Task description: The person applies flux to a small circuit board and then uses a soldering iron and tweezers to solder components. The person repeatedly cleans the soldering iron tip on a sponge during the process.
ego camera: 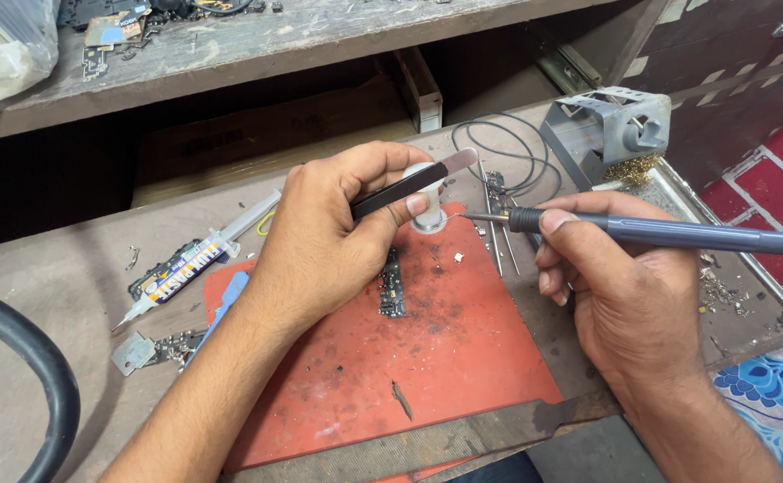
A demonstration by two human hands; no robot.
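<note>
My left hand [333, 233] pinches black steel tweezers [414, 182] over a small white pot [427, 215]; my right hand [619, 286] grips the grey soldering iron [677, 234] pen-fashion, tip aimed at the pot for control.

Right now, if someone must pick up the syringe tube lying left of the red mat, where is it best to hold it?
Probably grip the syringe tube around its wide labelled barrel, fingers coming from above across its width. It lies flat and diagonal on the bench, nozzle lower left, thin plunger upper right; both ends are too slim for steady holding.
</note>
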